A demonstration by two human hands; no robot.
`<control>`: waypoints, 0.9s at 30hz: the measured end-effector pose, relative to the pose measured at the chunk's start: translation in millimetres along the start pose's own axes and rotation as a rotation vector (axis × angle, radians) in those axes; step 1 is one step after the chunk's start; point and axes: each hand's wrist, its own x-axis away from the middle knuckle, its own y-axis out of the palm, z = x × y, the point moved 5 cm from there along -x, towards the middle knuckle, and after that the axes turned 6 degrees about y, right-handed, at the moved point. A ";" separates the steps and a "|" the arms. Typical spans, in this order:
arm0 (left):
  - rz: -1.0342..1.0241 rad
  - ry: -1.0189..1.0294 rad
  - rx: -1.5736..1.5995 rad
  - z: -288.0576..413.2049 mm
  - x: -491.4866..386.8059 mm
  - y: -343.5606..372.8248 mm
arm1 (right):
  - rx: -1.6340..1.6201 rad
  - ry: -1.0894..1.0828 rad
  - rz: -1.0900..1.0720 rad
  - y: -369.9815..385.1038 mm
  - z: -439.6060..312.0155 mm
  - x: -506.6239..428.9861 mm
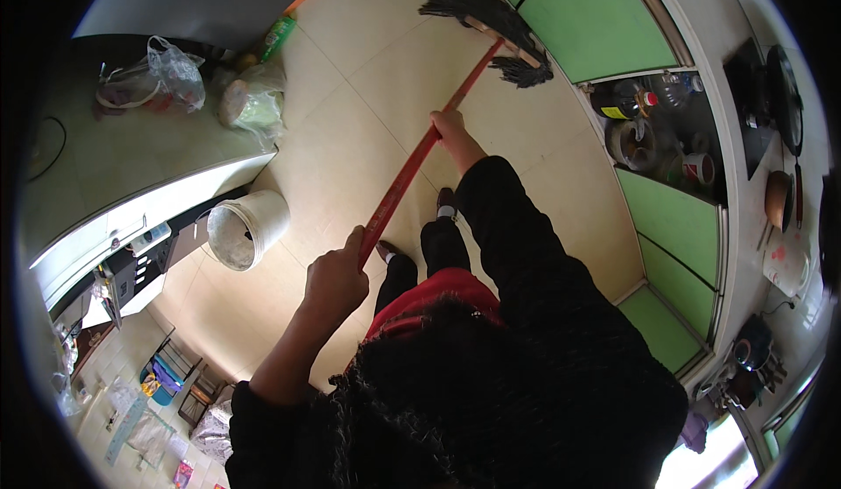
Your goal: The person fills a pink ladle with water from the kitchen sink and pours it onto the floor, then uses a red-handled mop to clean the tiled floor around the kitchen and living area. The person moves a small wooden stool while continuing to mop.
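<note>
A mop's red handle (407, 174) runs slantwise across the middle of the view, from near my body up to the right. Around its near end my left hand (337, 279) is closed. My right hand (449, 128) grips the handle further along, nearer the head. The mop head (506, 32), dark strands on a brownish clamp bar, lies spread on the tiled floor (348, 115) beside the green cabinet doors. Both of my shoes stand on the tiles below the handle.
A white plastic bucket (266, 223) stands on the floor at left. Green cabinets (591, 16) line the right side; an open shelf holds bottles (621, 100) and tubs. Plastic bags (253, 105) lie at upper left, near a green package (278, 37). Pans (785, 98) sit along the far-right counter.
</note>
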 end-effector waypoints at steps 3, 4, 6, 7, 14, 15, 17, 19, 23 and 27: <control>-0.058 0.027 -0.024 2.6 12.5 18.2 | 0.025 0.079 0.027 -27.6 29.9 14.8; -0.074 0.035 -0.035 2.4 20.3 25.2 | -0.003 0.081 -0.010 -33.7 39.7 22.5; -0.130 0.024 -0.058 -3.4 39.5 42.0 | -0.035 0.148 -0.014 -45.1 67.4 44.5; -0.139 0.030 -0.054 -7.8 50.5 49.9 | -0.046 0.156 -0.010 -46.7 81.1 56.3; -0.106 0.017 -0.005 -77.8 155.7 114.4 | 0.085 0.227 -0.006 -11.1 194.3 131.6; -0.085 0.008 -0.021 -89.9 175.9 125.9 | 0.078 0.217 -0.025 -0.5 212.9 144.4; -0.039 -0.018 -0.038 -116.8 217.6 150.0 | 0.077 0.212 -0.036 22.1 253.2 172.6; 0.006 -0.060 -0.041 -146.5 264.3 175.5 | 0.184 0.230 -0.084 45.0 297.7 203.2; 0.037 -0.156 -0.048 -205.6 373.7 215.9 | 0.213 0.221 -0.151 108.5 393.8 276.2; 0.055 -0.303 -0.034 -239.6 479.3 230.6 | 0.376 0.410 -0.296 162.8 486.2 353.8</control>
